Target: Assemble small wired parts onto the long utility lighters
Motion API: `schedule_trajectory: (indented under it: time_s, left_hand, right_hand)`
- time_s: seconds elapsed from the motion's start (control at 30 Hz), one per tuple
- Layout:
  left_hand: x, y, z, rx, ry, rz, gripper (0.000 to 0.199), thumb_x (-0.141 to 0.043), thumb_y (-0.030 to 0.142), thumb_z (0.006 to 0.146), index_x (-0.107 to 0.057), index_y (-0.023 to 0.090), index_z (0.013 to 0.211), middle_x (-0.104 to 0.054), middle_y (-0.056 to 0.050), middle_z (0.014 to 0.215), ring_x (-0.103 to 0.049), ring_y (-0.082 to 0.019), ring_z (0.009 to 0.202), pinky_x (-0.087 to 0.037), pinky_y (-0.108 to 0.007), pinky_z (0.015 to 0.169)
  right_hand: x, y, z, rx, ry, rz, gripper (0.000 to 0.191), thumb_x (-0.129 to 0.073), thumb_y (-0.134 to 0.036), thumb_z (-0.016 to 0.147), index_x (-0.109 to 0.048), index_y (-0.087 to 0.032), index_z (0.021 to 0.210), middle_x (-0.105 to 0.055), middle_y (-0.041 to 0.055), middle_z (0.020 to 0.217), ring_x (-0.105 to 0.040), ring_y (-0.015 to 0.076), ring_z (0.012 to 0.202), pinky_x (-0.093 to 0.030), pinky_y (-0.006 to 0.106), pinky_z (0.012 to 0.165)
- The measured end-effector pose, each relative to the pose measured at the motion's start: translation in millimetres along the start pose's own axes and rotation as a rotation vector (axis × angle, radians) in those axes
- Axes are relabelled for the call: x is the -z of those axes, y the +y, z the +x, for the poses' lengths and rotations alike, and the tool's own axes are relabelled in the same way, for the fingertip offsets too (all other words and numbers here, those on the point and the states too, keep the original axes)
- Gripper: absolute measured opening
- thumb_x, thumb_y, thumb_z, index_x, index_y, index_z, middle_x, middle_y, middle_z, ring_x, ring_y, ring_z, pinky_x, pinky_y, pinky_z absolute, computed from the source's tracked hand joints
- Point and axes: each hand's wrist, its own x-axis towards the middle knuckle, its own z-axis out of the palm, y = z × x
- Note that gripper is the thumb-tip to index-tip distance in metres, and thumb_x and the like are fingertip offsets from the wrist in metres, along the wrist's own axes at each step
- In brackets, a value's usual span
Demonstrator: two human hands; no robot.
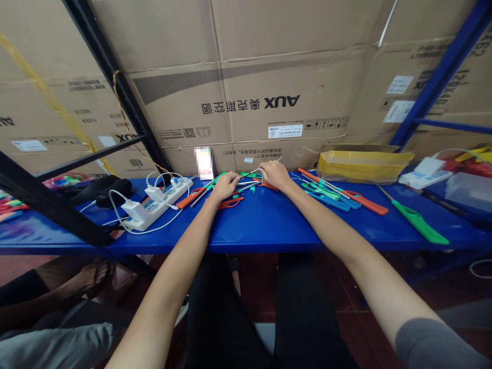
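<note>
My left hand (226, 186) and my right hand (273, 173) are at the back middle of the blue table, fingers closed on a thin metal rod (250, 173) that spans the gap between them. Beneath and around them is a pile of orange and green lighter-like pieces with metal tubes; an orange handle (230, 203) lies just below my left hand. To the right of my right hand lie more such pieces, among them an orange one (367, 202), blue ones (333, 200) and a green one (418, 223).
Left on the blue table (261, 225) are a power strip (148, 212) with cables and a lit phone (204, 165) upright against the cardboard. A yellow-taped box (357, 165) stands right. Metal posts flank both sides. Another person's legs (57, 302) show lower left.
</note>
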Motion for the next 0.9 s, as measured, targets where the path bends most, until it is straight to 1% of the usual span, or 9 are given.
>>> schedule_trajectory:
  time_s: [0.17, 0.4, 0.5, 0.6, 0.77, 0.83, 0.9]
  left_hand:
    - [0.0, 3, -1, -0.008, 0.033, -0.035, 0.037, -0.054, 0.036, 0.115, -0.087, 0.022, 0.108, -0.086, -0.012, 0.117, -0.078, -0.032, 0.114, -0.059, -0.041, 0.108]
    - [1.0, 5, -3, 0.006, 0.037, -0.05, 0.037, -0.056, 0.041, 0.116, -0.086, 0.02, 0.107, -0.085, -0.009, 0.102, -0.076, -0.028, 0.096, -0.058, -0.036, 0.095]
    - [0.8, 4, -4, 0.017, 0.043, -0.042, 0.036, -0.057, 0.042, 0.115, -0.085, 0.02, 0.108, -0.084, -0.008, 0.096, -0.076, -0.029, 0.095, -0.057, -0.036, 0.091]
    - [0.4, 2, -4, 0.009, 0.059, -0.036, 0.035, -0.058, 0.044, 0.114, -0.085, 0.021, 0.11, -0.085, -0.008, 0.097, -0.076, -0.028, 0.094, -0.057, -0.035, 0.09]
    - [0.5, -3, -4, 0.031, 0.035, -0.061, 0.034, -0.058, 0.043, 0.114, -0.084, 0.022, 0.107, -0.087, -0.007, 0.095, -0.076, -0.026, 0.079, -0.057, -0.035, 0.084]
    - [1.0, -4, -3, 0.037, 0.042, -0.059, 0.034, -0.059, 0.042, 0.114, -0.085, 0.022, 0.107, -0.088, -0.008, 0.096, -0.078, -0.027, 0.081, -0.058, -0.036, 0.085]
    - [1.5, -5, -3, 0.035, 0.071, -0.05, 0.031, -0.062, 0.039, 0.113, -0.088, 0.021, 0.111, -0.09, -0.01, 0.102, -0.081, -0.029, 0.09, -0.059, -0.038, 0.089]
  right_hand:
    - [-2, 1, 0, -0.009, -0.014, -0.004, 0.034, -0.051, -0.019, 0.118, -0.084, -0.016, 0.128, -0.086, 0.0199, 0.129, -0.075, 0.035, 0.119, -0.05, 0.043, 0.107]
    - [-3, 1, 2, 0.039, -0.013, 0.0, 0.035, -0.049, -0.018, 0.117, -0.083, -0.014, 0.127, -0.085, 0.0214, 0.123, -0.072, 0.0348, 0.116, -0.048, 0.043, 0.11]
    - [-2, 2, 2, 0.05, -0.007, 0.01, 0.035, -0.05, -0.019, 0.117, -0.083, -0.014, 0.125, -0.085, 0.0211, 0.122, -0.072, 0.0345, 0.115, -0.048, 0.043, 0.11]
    - [-1, 4, 2, 0.046, -0.01, 0.018, 0.035, -0.051, -0.02, 0.118, -0.084, -0.014, 0.124, -0.086, 0.0212, 0.122, -0.073, 0.034, 0.117, -0.047, 0.043, 0.11]
    - [-2, 9, 3, 0.056, 0.001, 0.074, 0.031, -0.056, -0.026, 0.119, -0.086, -0.017, 0.12, -0.086, 0.0191, 0.122, -0.073, 0.0329, 0.117, -0.048, 0.041, 0.109]
    - [-3, 12, 4, 0.073, 0.009, 0.102, 0.028, -0.059, -0.027, 0.119, -0.086, -0.018, 0.118, -0.086, 0.0176, 0.121, -0.072, 0.0321, 0.117, -0.048, 0.04, 0.11]
    - [-4, 15, 4, 0.095, 0.016, 0.129, 0.025, -0.061, -0.028, 0.118, -0.085, -0.02, 0.116, -0.086, 0.0163, 0.12, -0.073, 0.0313, 0.117, -0.048, 0.04, 0.113]
